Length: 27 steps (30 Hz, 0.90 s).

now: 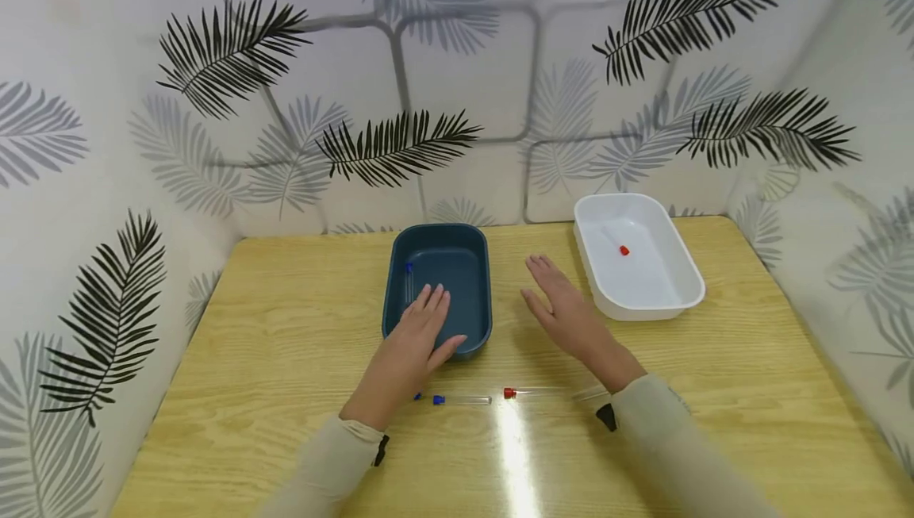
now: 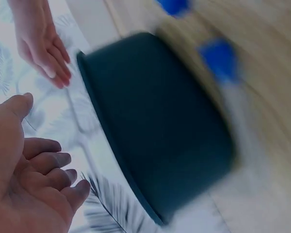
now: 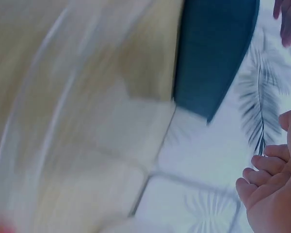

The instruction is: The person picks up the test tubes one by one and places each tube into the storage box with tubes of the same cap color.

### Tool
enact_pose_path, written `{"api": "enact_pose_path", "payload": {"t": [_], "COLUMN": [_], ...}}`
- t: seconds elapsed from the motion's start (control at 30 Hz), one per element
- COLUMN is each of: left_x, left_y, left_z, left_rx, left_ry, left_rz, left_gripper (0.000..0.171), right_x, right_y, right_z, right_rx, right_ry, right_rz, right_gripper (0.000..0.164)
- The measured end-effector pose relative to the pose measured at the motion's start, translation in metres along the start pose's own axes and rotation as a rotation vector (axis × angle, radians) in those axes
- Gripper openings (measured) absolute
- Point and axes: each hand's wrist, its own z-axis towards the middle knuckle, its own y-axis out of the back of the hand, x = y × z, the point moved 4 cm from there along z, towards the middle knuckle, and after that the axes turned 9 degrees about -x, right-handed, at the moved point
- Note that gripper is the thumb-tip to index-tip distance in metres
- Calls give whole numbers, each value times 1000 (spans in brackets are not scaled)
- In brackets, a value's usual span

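Observation:
My left hand (image 1: 416,337) is over the near part of a dark blue tub (image 1: 487,304), fingers extended and holding nothing. Inside that tub lies a clear tube with a blue cap (image 1: 409,267). My right hand (image 1: 564,316), also empty with fingers loosely straight, hovers between the dark tub and a white tub (image 1: 643,313). A red-capped tube (image 1: 624,250) lies in the white tub. Nearer me on the table are a blue-capped tube (image 1: 464,400) and a red-capped tube (image 1: 531,393). Another blue cap (image 1: 417,397) shows beside my left wrist, partly hidden.
The wooden table (image 1: 286,359) ends at a leaf-patterned wall covering (image 1: 457,90) at the back and sides. A further clear tube (image 1: 589,393) lies partly hidden by my right wrist. Light glares off the table's front middle.

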Motion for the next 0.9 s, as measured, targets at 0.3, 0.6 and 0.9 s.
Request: {"api": "enact_pose_path", "payload": {"t": [0.3,0.6,0.9], "left_x": [-68,-118,-155], "left_y": [-14,-35,-66], "left_z": [43,79,109], "left_rx": [-2,38,18], "left_ry": [-163,-213,-285], "left_rz": [-32,55,116], "left_gripper": [65,68,66], "right_x": [-76,-138,-185], "right_y": [71,117,126], "right_z": [-12,-22,-34], "right_rx": [-83,86,159], "right_ry": [2,-230,-361], "right_rz": [-188,-247,-213], "right_gripper": [54,66,73]}}
